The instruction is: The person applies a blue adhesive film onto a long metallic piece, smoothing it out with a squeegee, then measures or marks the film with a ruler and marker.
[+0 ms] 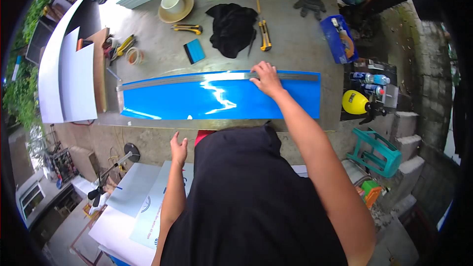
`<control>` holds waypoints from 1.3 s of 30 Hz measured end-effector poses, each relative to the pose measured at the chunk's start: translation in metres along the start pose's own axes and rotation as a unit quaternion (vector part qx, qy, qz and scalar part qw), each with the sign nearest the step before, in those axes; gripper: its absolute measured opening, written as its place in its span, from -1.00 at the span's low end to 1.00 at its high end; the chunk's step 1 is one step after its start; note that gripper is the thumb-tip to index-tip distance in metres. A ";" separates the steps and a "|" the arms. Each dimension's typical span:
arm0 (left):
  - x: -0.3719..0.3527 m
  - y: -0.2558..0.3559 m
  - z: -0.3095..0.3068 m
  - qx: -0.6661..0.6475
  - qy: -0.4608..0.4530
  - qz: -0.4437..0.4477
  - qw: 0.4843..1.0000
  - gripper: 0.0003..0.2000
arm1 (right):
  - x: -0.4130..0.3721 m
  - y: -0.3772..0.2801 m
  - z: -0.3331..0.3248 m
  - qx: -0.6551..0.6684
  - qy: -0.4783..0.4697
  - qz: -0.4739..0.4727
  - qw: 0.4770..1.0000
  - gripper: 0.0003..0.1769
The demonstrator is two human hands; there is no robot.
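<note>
A long strip of glossy blue sheet [172, 103] lies across the near part of the table. Along its far edge runs a long metal ruler [197, 80]. My right hand [267, 77] is on the ruler toward its right end, with fingers curled over it. Off the table's near edge, my left hand [179, 149] hangs beside my body, holding nothing, thumb and fingers apart. Beyond the sheet are a blue squeegee [196, 50] with a dark edge, a crumpled black cloth [230, 29], a yellow utility knife [189, 29] and a longer yellow-and-black cutter [264, 34].
A cup [172, 2] on a saucer and a dark glove [310, 4] lie farther back on the table [290, 54]. White panels [76, 79] stand at left. At right are a blue bin [337, 44], a yellow sprayer [354, 102] and a green stool [389, 155].
</note>
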State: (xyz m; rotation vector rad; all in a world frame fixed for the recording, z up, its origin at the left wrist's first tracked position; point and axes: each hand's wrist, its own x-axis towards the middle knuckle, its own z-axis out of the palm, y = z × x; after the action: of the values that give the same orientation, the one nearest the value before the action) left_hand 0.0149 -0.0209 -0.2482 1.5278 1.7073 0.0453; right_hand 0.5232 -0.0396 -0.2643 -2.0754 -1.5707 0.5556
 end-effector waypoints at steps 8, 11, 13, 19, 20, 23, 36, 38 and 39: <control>0.004 0.035 -0.010 -0.005 -0.024 0.001 1.000 -0.40 | 0.000 -0.003 0.000 0.020 0.030 0.021 0.999 -0.70; 0.005 0.044 -0.014 -0.006 -0.028 -0.019 0.999 -0.40 | 0.000 0.000 0.001 0.027 0.028 0.021 0.999 -0.72; 0.005 0.045 -0.012 -0.001 -0.023 -0.016 1.000 -0.41 | 0.001 0.002 0.003 0.032 0.027 0.020 0.999 -0.72; 0.006 0.027 -0.006 0.013 0.002 0.010 1.000 -0.43 | 0.004 0.003 0.006 0.020 0.034 0.021 0.999 -0.74; 0.005 0.027 -0.004 0.007 -0.001 0.015 1.000 -0.43 | 0.004 0.004 0.006 0.020 0.035 0.019 0.999 -0.74; 0.006 0.019 0.002 0.030 0.019 0.047 0.998 -0.43 | 0.006 0.001 0.004 0.016 0.029 0.024 0.999 -0.73; 0.056 0.084 -0.028 -0.040 0.201 0.119 0.972 -0.46 | -0.001 -0.032 -0.007 -0.038 0.039 0.010 0.998 -0.66; 0.083 0.081 -0.029 -0.014 0.208 0.131 0.969 -0.40 | -0.010 -0.042 -0.006 -0.053 0.062 0.009 0.997 -0.66; 0.094 0.080 -0.029 0.019 0.212 0.146 0.966 -0.33 | -0.016 -0.050 -0.005 -0.056 0.064 0.012 0.996 -0.67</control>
State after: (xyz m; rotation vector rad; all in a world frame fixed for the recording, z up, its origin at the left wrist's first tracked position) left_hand 0.0702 0.0932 -0.2378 1.8868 1.7920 0.5295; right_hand 0.4836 -0.0440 -0.2303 -2.1693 -1.5365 0.3432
